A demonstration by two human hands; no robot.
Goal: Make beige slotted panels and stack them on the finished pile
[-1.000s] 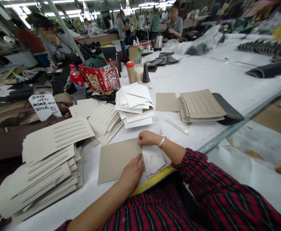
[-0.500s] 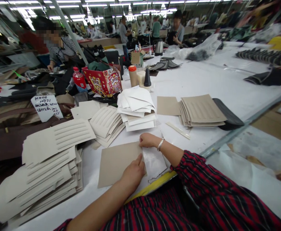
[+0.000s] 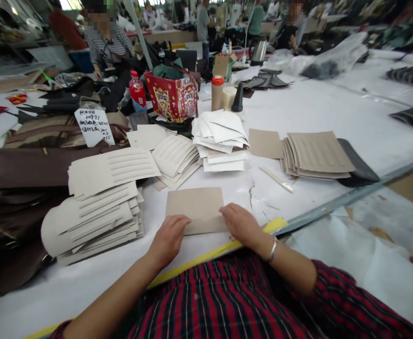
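Now a flat tan card piece lies on the white table, just beyond the table's yellow edge strip and directly in front of the person. The left hand rests on the piece's near left corner with fingers loosely curled and tips pressing down. The right hand lies on its near right corner with fingers spread and flat. Neither hand grips anything. A moment ago both hands worked at the piece's right edge, where a thin white sheet lay against it. That sheet no longer shows; it may be tucked under the piece, though against the white table this is hard to tell. Judging by the hands, which have moved apart to opposite corners, the piece is being held flat rather than joined. Left of the piece sits a tall stack of white slotted pieces. Beyond it are a fanned white stack and a pile of folded white papers. Beyond and to the right lie a thin white strip and a stack of tan pieces.
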